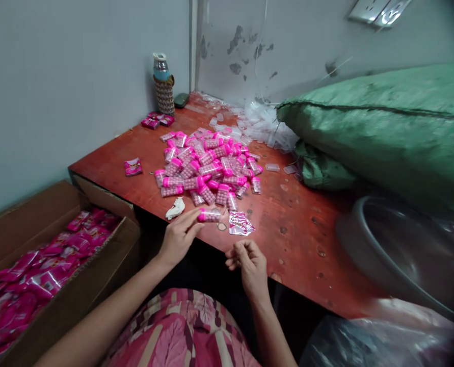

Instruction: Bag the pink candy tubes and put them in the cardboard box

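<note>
We see the left hand (179,237) at the near edge of the red counter (299,229), just in front of the pile of pink-capped tubes (207,165), its fingers (191,218) closed on the cap end of one tube (210,215) that lies on the counter. A printed sachet (240,224) lies just right of that tube. The right hand (250,262) hovers nearer to us than the sachet, fingers curled shut; we cannot tell whether they pinch anything. Left of the pile, below the counter, an open cardboard box (97,275) holds pink packets. Right of the pile lies a green sack (383,127).
</note>
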